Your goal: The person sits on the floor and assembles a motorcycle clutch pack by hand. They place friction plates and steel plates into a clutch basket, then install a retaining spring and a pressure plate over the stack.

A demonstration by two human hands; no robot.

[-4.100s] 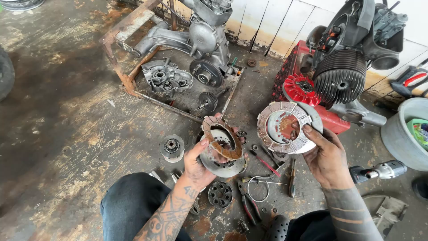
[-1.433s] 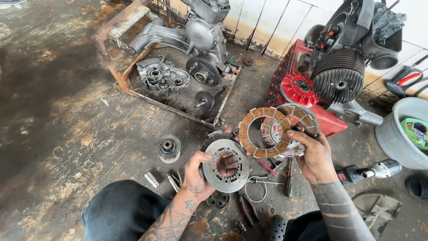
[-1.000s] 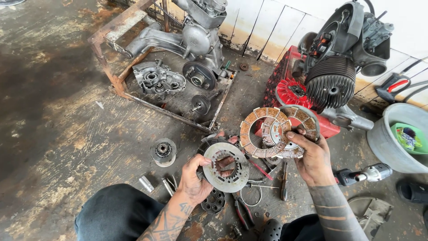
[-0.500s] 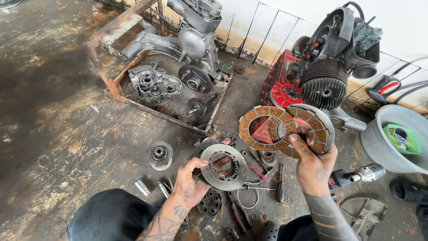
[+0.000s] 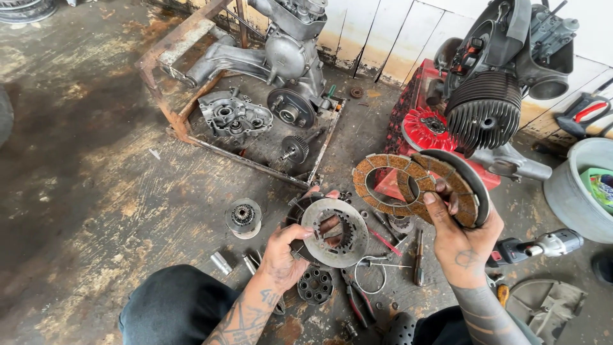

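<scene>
Gripping going on both sides: right hand (image 5: 461,239) clamped on fanned stack of round brown friction-lined clutch discs (image 5: 421,186), held up over floor, thumb across front disc. Left hand (image 5: 285,250) wrapped round grey steel clutch basket with toothed plate on top (image 5: 332,231), fingers hooked through centre hole, low above scattered tools. Big stuff behind: finned black engine on red stand (image 5: 491,96), grey crankcase in rusty steel frame (image 5: 268,96). Smaller bits: cordless drill (image 5: 536,246) right, small hub gear (image 5: 244,217) left, wire circlip (image 5: 370,275) near knees.
</scene>
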